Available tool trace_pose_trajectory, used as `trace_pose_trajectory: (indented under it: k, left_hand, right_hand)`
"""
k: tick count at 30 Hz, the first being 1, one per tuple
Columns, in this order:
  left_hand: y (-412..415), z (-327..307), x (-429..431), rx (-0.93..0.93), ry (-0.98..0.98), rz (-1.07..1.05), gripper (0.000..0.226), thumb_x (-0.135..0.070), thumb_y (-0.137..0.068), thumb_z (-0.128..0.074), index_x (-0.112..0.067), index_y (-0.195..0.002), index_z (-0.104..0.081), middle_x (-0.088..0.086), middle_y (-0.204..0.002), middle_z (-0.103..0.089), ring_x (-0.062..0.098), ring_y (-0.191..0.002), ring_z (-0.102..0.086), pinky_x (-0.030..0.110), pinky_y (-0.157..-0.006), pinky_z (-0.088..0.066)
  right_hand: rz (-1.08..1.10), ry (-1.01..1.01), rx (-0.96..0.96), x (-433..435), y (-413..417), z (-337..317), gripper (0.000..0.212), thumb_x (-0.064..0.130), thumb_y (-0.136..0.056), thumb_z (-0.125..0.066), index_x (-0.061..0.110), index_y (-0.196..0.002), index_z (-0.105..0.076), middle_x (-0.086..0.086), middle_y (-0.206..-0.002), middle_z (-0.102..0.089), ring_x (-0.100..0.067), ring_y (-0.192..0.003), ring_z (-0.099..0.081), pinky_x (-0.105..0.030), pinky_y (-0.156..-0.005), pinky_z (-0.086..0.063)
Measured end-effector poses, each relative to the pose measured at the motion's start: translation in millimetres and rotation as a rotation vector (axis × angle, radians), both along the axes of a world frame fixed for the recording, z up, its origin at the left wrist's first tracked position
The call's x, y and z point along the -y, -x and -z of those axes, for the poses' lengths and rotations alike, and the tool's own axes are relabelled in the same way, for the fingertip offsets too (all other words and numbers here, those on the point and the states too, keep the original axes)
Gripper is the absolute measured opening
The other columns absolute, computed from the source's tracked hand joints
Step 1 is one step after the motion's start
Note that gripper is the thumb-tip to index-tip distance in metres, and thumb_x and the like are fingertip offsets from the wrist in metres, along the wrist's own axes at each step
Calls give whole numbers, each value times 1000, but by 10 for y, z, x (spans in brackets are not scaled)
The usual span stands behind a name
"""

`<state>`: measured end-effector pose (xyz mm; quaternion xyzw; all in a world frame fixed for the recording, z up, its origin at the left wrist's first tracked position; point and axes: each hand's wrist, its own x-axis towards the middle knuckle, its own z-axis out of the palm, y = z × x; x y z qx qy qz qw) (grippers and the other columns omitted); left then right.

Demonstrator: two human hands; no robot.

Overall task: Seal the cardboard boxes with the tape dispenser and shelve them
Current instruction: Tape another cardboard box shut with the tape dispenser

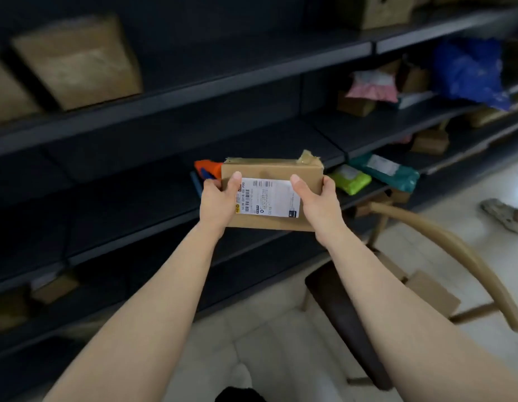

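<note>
A small cardboard box [269,172] with a white shipping label on top and tape along its far edge is held out in front of the dark shelving. My left hand [218,203] grips its left end, thumb on top. At the right end my right hand [318,203] holds it the same way. The box hovers at the front edge of a dark middle shelf [136,224]. Just behind the box's left corner, an orange and blue object [207,169] lies on that shelf, partly hidden; I cannot tell if it is the tape dispenser.
More cardboard boxes [78,62] sit on the upper shelf at left. Green [350,179] and teal [388,172] mailers lie to the right, with pink and blue bags above. A wooden chair [443,245] with a dark seat stands at right. Someone's foot [501,213] shows at far right.
</note>
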<state>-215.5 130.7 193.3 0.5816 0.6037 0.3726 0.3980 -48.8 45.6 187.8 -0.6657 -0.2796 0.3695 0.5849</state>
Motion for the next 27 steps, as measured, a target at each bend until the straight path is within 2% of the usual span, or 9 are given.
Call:
trace_pose_trajectory:
  k: [5, 13, 19, 22, 27]
  left_hand:
    - [863, -54, -11, 40, 2, -258, 43, -51, -88, -56, -12, -102, -42, -10, -85, -50, -1, -72, -50, 15, -53, -33]
    - [1890, 142, -272, 100, 10, -539, 41, -53, -88, -54, -13, -94, -46, -6, -76, -51, 6, -65, -48, 19, -53, -34]
    - [2310, 426, -615, 112, 14, -586, 37, -51, -89, -54, -15, -86, -45, -6, -75, -50, 5, -63, -47, 16, -53, -36]
    - [2435, 520, -769, 116, 13, -597, 35, -53, -88, -55, -20, -83, -45, -5, -78, -54, 6, -67, -51, 17, -55, -35]
    - [2582, 607, -1001, 113, 62, -579, 36, -55, -86, -55, -22, -83, -42, -2, -79, -54, 11, -66, -52, 22, -53, -38]
  right_hand:
    - [-226, -13, -4, -419, 703, -51, 75, 52, -81, -66, 20, -139, -30, 22, -100, -47, 4, -87, -49, -16, -62, -35]
    - [-435, -27, -69, -1098, 1667, 182, 61, 37, -82, -71, 21, -130, -36, 13, -109, -55, 2, -90, -54, -12, -64, -37]
    - [-489, -11, -60, -1562, 2094, 432, 66, 42, -80, -71, 25, -131, -32, 11, -112, -53, -1, -96, -54, -14, -66, -40]
    - [-478, -12, -63, -1688, 2243, 545, 62, 38, -82, -71, 26, -129, -32, 11, -112, -55, 3, -95, -57, -8, -62, -45]
    - [-454, -19, -77, -1802, 2386, 631, 55, 30, -85, -70, 22, -125, -33, 10, -110, -54, 5, -90, -58, -1, -58, -44]
